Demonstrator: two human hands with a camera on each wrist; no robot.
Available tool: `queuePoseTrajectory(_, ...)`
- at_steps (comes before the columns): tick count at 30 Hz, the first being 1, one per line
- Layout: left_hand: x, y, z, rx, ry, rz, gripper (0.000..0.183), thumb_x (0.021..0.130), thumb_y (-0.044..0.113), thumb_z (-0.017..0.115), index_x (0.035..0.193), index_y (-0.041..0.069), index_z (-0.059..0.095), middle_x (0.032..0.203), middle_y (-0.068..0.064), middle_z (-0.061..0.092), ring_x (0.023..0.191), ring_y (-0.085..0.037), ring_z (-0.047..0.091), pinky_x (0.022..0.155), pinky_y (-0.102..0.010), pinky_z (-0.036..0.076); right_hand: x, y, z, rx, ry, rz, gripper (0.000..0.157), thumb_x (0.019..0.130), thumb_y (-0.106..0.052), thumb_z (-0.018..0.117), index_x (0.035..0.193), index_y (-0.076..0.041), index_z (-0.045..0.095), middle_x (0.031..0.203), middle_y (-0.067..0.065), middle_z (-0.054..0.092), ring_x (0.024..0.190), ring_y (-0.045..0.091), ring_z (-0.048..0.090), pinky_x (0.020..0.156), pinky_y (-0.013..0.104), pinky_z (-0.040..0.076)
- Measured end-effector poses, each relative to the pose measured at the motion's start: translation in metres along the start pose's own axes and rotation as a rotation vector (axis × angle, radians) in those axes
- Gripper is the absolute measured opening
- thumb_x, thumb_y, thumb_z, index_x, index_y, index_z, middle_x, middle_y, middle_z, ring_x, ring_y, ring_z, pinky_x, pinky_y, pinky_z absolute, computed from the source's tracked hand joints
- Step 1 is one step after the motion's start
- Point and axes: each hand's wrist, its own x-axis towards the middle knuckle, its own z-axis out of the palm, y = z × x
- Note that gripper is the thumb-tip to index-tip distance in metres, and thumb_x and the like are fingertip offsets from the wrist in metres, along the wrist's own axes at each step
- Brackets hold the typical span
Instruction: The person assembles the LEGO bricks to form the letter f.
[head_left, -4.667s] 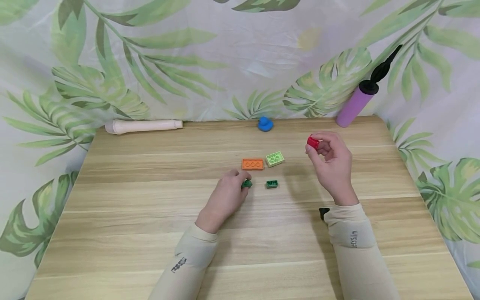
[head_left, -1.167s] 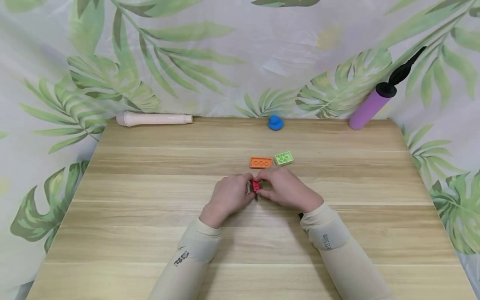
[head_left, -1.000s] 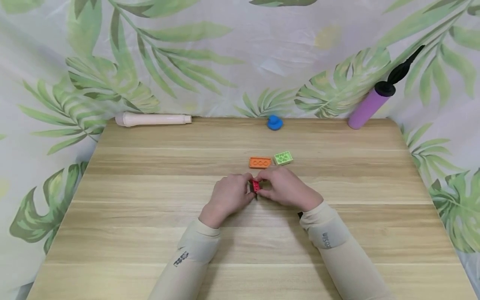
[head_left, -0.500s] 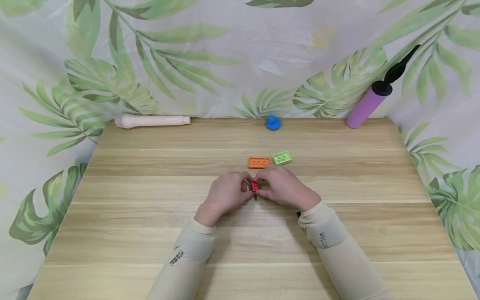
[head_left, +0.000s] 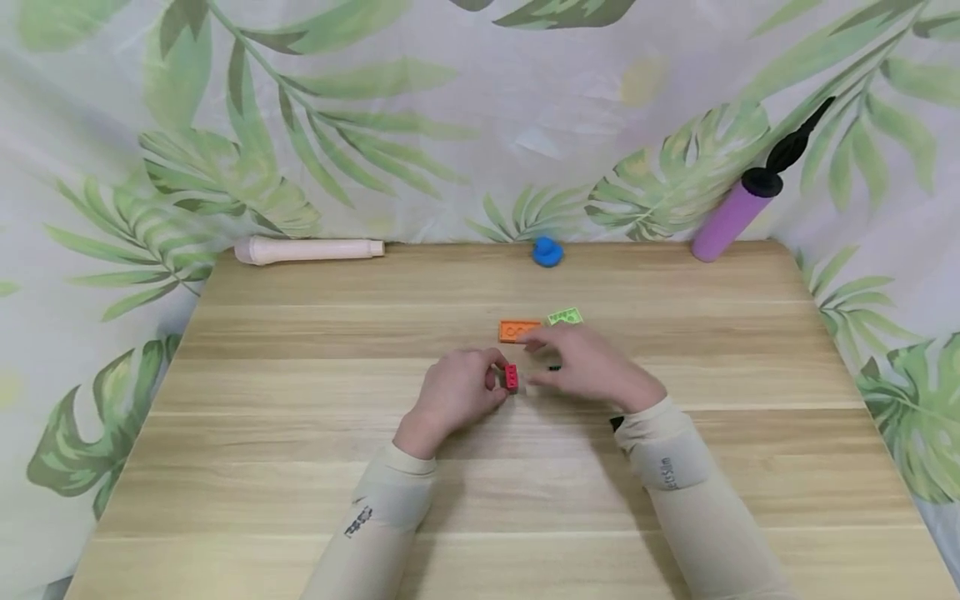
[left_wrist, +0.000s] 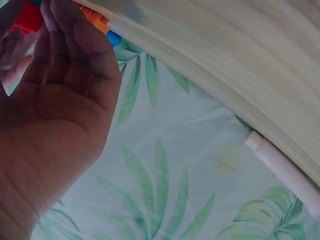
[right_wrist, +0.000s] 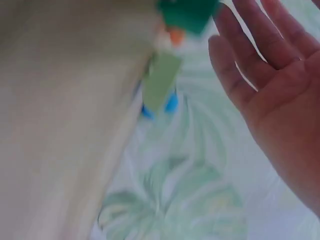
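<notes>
My left hand pinches a small red toy brick between thumb and fingers, studs facing up, close over the table. In the left wrist view the red brick has a sliver of dark green right against it. To the right, my right hand is apart from the red brick, its fingers spread and holding nothing. A dark green brick lies partly hidden beneath that hand. Just beyond the fingers are an orange brick, partly covered, and a light green brick, both underside up.
At the table's back edge lie a pale microphone and a blue toy duck. A purple hand pump with a black handle leans at the back right. A small black object peeks out by the right cuff.
My right hand has let go of the red brick and moved right, uncovering part of the dark green brick. Earlier it carried the red brick over to the left hand, which held a green brick.
</notes>
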Motion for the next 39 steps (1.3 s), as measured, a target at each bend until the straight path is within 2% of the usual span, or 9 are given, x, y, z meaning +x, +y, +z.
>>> queuePoseTrajectory(3,0.0,0.001,0.001,0.001,-0.015,-0.016,0.028,0.09,0.023,0.083,0.115,0.017,0.075,0.074,0.007,0.06,0.065,-0.012,0.055,0.057,-0.029,0.042,-0.001,0.013,-0.018,0.056,0.066,0.06,0.051,0.093,-0.026,0.083,0.138,-0.009,0.067,0.124,0.009,0.077,0.121,0.032,0.07,0.105,0.054,0.052)
queuePoseTrajectory(6,0.0,0.004,0.003,-0.01,-0.043,-0.031,0.03,0.091,0.023,0.083,0.118,0.017,0.073,0.075,0.007,0.06,0.066,-0.013,0.055,0.057,-0.029,0.042,0.001,0.022,-0.034,0.058,0.101,0.112,0.049,0.096,-0.028,0.081,0.139,-0.008,0.066,0.129,0.011,0.075,0.125,0.034,0.068,0.106,0.057,0.051)
queuePoseTrajectory(11,0.0,0.008,0.007,-0.041,-0.046,0.004,0.033,0.092,0.027,0.082,0.121,0.016,0.071,0.076,0.008,0.062,0.068,-0.012,0.056,0.06,-0.029,0.044,0.009,0.025,-0.049,0.051,0.133,0.145,0.049,0.099,-0.03,0.077,0.141,-0.01,0.066,0.137,0.012,0.071,0.13,0.035,0.062,0.108,0.058,0.049)
queuePoseTrajectory(14,-0.001,0.008,0.007,-0.054,-0.027,0.02,0.03,0.093,0.029,0.082,0.118,0.017,0.071,0.076,0.009,0.062,0.069,-0.011,0.057,0.062,-0.029,0.046,0.017,0.026,-0.045,0.072,0.156,0.14,0.048,0.099,-0.027,0.077,0.142,-0.009,0.066,0.139,0.013,0.069,0.13,0.036,0.061,0.108,0.057,0.048)
queuePoseTrajectory(17,-0.003,0.007,0.006,-0.06,-0.011,0.026,0.026,0.094,0.03,0.082,0.115,0.018,0.072,0.076,0.009,0.062,0.069,-0.01,0.057,0.062,-0.028,0.046,0.024,0.026,-0.035,0.047,0.154,0.117,0.047,0.099,-0.025,0.076,0.142,-0.007,0.065,0.143,0.015,0.066,0.132,0.037,0.06,0.111,0.056,0.047)
queuePoseTrajectory(22,-0.003,0.005,0.0,-0.069,0.012,0.022,0.024,0.094,0.028,0.082,0.114,0.018,0.073,0.076,0.008,0.063,0.067,-0.011,0.057,0.062,-0.029,0.046,0.033,0.022,-0.025,-0.039,0.114,0.098,0.049,0.099,-0.027,0.076,0.142,-0.007,0.063,0.15,0.016,0.06,0.143,0.038,0.052,0.119,0.055,0.04)
queuePoseTrajectory(27,-0.003,0.003,-0.002,-0.075,0.015,0.024,0.024,0.093,0.027,0.082,0.113,0.017,0.073,0.076,0.008,0.064,0.067,-0.01,0.057,0.061,-0.028,0.047,0.038,0.022,-0.019,-0.091,0.059,0.137,0.054,0.099,-0.028,0.075,0.146,-0.008,0.059,0.153,0.016,0.058,0.146,0.038,0.049,0.123,0.057,0.035)
queuePoseTrajectory(31,-0.003,0.003,-0.002,-0.079,0.013,0.019,0.024,0.093,0.026,0.082,0.113,0.017,0.073,0.075,0.008,0.064,0.066,-0.01,0.057,0.06,-0.028,0.046,0.04,0.022,-0.013,-0.12,0.023,0.15,0.055,0.098,-0.028,0.077,0.146,-0.007,0.06,0.149,0.016,0.062,0.142,0.039,0.053,0.12,0.06,0.034)
queuePoseTrajectory(39,-0.003,0.0,-0.002,-0.08,0.014,0.004,0.025,0.093,0.027,0.082,0.114,0.016,0.073,0.075,0.008,0.063,0.065,-0.01,0.057,0.06,-0.028,0.046,0.048,0.02,-0.002,-0.174,-0.015,0.141,0.053,0.093,-0.031,0.083,0.139,-0.01,0.066,0.133,0.011,0.072,0.128,0.034,0.062,0.11,0.053,0.039)
